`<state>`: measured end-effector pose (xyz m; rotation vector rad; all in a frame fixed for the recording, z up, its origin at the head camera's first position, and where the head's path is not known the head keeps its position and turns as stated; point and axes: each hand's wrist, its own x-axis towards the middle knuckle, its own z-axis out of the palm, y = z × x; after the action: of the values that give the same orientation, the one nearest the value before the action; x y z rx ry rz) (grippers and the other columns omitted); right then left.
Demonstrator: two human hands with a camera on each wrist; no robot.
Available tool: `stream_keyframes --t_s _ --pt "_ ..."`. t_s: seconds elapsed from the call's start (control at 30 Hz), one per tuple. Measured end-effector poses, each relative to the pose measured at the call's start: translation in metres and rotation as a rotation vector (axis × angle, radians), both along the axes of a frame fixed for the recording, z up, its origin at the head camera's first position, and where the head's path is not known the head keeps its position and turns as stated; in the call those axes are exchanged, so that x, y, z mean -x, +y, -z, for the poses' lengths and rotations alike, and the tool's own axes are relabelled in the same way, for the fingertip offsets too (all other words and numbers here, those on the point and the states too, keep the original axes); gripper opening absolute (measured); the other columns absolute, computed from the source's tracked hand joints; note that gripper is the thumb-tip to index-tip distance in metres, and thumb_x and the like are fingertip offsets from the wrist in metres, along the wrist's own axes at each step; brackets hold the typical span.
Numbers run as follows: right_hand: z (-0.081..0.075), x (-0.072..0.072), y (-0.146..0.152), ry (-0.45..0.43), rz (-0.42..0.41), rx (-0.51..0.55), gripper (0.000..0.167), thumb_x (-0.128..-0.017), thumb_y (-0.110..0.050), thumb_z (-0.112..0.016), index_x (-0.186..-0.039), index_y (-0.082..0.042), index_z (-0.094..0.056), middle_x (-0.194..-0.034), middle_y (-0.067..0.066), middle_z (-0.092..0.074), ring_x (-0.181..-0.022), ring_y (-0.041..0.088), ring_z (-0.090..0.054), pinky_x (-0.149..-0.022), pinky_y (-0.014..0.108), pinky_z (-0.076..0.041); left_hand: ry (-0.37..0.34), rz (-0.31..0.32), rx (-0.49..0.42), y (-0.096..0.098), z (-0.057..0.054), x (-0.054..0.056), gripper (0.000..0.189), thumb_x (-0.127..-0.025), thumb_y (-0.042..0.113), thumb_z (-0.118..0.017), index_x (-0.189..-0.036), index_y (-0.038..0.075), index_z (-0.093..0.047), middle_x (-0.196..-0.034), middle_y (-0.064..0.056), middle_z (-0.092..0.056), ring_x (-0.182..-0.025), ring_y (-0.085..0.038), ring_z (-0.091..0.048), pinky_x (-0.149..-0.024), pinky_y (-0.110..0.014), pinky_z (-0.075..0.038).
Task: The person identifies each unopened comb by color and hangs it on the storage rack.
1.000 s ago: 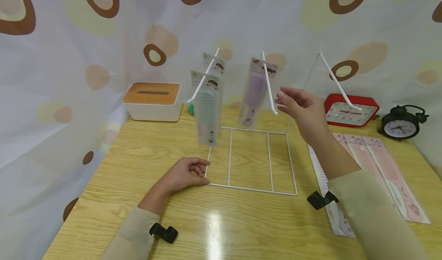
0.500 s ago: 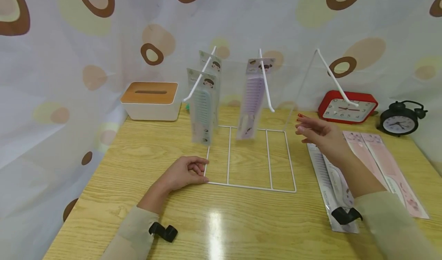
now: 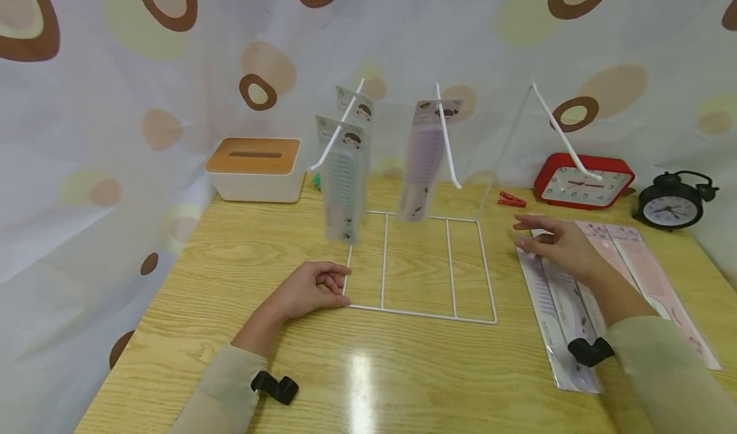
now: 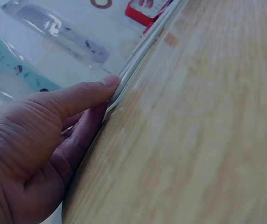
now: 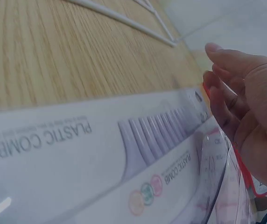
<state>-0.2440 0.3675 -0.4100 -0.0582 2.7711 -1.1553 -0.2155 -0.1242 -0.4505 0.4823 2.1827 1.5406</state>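
My left hand (image 3: 311, 288) pinches the front left corner of a white wire display rack (image 3: 414, 313) between thumb and fingers. The left wrist view shows the thumb (image 4: 91, 95) over the white wire. Packaged green combs (image 3: 341, 181) hang on the rack's left hook, one in front of another. A packaged purple comb (image 3: 423, 155) hangs from the middle hook. The right hook (image 3: 561, 130) bears nothing. My right hand (image 3: 558, 245), fingers loosely bent and holding nothing, hovers at the top end of packaged purple combs (image 3: 555, 319) lying on the table; their "PLASTIC COMB" print (image 5: 45, 140) shows in the right wrist view.
Pink packaged combs (image 3: 639, 248) lie beside the purple ones. Behind them stand a red clock (image 3: 584, 181) and a black alarm clock (image 3: 668, 207), with a red clip (image 3: 511, 200) nearby. A tissue box (image 3: 253, 171) stands at the back left, before a patterned curtain (image 3: 449, 37).
My right hand has moved away from the middle hook, right and down to the packs on the table. The hung purple comb has swung a little. My left hand stays at the rack corner.
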Motion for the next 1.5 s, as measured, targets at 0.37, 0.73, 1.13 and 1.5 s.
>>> stream_keyframes --t_s 0.37,0.73,1.13,1.5 --pt "0.010 0.010 0.017 -0.084 -0.061 -0.143 0.065 -0.093 -0.033 -0.072 -0.149 -0.013 -0.047 -0.151 0.020 -0.046 -0.139 0.042 -0.034 -0.107 0.064 -0.034 0.004 0.005 0.017 0.000 0.000 0.000 0.054 -0.081 0.012 -0.084 -0.129 0.002 -0.063 -0.096 -0.010 -0.065 -0.082 -0.016 -0.063 -0.077 -0.024 -0.054" --pt "0.010 0.019 0.013 -0.075 -0.012 -0.167 0.055 -0.094 -0.030 -0.070 -0.144 -0.014 -0.053 -0.137 0.019 -0.055 -0.119 0.035 -0.045 -0.097 0.050 -0.041 0.010 0.002 0.006 -0.001 -0.002 -0.001 0.055 -0.080 0.012 -0.085 -0.130 0.002 -0.063 -0.096 -0.007 -0.065 -0.082 -0.015 -0.064 -0.076 -0.025 -0.055" --pt "-0.011 0.018 0.005 0.014 0.052 -0.041 0.064 -0.087 -0.051 -0.072 -0.138 -0.014 -0.059 -0.110 -0.011 -0.067 -0.094 0.018 -0.048 -0.074 0.024 -0.043 0.004 0.007 0.002 0.000 -0.001 0.000 0.054 -0.081 0.010 -0.083 -0.130 0.000 -0.062 -0.098 -0.014 -0.065 -0.083 -0.017 -0.063 -0.075 -0.024 -0.054" --pt "-0.038 0.002 0.001 0.187 0.082 0.160 0.043 -0.092 -0.028 -0.073 -0.131 -0.012 -0.064 -0.099 -0.030 -0.068 -0.097 -0.005 -0.060 -0.085 0.014 -0.047 0.008 0.009 0.010 0.001 -0.002 -0.001 0.055 -0.081 0.010 -0.083 -0.131 0.000 -0.063 -0.097 -0.012 -0.065 -0.083 -0.017 -0.063 -0.075 -0.024 -0.054"
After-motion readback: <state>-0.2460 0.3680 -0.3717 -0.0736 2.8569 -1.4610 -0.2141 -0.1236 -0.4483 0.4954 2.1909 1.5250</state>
